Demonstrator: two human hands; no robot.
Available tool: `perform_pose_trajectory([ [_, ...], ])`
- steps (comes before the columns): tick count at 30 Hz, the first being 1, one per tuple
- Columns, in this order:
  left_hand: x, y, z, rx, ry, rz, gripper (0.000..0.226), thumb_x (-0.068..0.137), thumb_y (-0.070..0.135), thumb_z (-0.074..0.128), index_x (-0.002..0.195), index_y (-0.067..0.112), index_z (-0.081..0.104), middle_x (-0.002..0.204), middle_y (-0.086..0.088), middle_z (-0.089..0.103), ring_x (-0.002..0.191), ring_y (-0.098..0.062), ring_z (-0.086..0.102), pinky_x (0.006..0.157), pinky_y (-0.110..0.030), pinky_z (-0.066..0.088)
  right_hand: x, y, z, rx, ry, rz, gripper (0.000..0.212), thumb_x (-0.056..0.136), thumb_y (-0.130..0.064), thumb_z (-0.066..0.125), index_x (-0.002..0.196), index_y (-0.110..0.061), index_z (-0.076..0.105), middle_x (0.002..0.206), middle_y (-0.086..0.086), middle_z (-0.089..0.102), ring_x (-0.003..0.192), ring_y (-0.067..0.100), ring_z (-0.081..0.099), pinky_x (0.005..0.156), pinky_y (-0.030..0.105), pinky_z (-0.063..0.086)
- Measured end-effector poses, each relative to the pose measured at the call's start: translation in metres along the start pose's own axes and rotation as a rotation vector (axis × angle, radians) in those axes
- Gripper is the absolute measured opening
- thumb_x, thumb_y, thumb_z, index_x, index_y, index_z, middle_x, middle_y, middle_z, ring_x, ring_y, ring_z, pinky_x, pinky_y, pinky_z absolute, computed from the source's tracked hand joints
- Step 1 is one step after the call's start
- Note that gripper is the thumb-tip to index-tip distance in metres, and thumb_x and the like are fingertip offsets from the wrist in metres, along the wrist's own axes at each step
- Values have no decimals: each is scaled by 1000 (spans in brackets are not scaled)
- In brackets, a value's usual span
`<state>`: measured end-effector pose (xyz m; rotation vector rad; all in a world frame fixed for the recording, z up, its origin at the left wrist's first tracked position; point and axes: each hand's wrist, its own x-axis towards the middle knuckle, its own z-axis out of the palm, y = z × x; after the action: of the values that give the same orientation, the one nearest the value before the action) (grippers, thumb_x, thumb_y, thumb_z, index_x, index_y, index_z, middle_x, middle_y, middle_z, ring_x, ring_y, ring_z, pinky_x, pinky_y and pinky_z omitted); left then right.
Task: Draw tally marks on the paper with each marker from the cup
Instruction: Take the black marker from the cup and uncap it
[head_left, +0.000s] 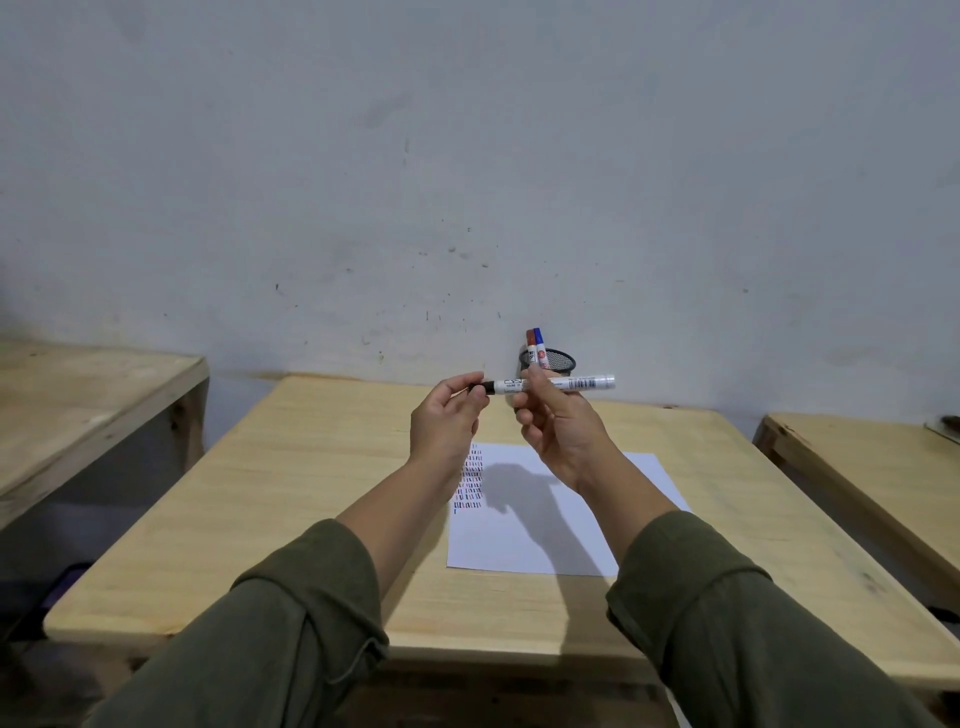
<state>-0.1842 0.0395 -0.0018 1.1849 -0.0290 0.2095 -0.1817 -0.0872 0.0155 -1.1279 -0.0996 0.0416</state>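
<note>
I hold a white marker (571, 383) with a black cap level above the table. My right hand (558, 426) grips its barrel near the middle. My left hand (447, 421) pinches the black cap (482, 386) at the marker's left end. Below my hands lies a white paper (550, 540) with rows of red, blue and black tally marks (470, 480) along its left side. At the table's far edge by the wall stands a black mesh cup (558, 361) holding a red-capped marker (531, 345) and a blue-capped marker (540, 345).
The paper rests on a light wooden table (260, 499) against a grey wall. Another wooden table (78, 405) stands to the left and a third (872, 467) to the right, each separated by a gap.
</note>
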Motion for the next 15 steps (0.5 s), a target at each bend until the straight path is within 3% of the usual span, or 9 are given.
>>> perform_pose_trajectory([
  [5, 2, -8, 0, 115, 37, 25, 10, 88, 15, 61, 84, 23, 65, 73, -2, 64, 69, -8, 56, 62, -22, 40, 4, 3, -1, -8, 29, -40, 18, 93, -25, 56, 80, -13, 58, 49, -1, 59, 39, 7, 50, 38, 14, 38],
  [15, 6, -17, 12, 152, 74, 12, 10, 89, 18, 59, 82, 21, 65, 75, 3, 67, 67, -4, 61, 78, -29, 48, 5, 3, -13, -51, 17, -85, 16, 95, -18, 52, 81, -12, 56, 48, 0, 58, 40, 9, 50, 40, 16, 39],
])
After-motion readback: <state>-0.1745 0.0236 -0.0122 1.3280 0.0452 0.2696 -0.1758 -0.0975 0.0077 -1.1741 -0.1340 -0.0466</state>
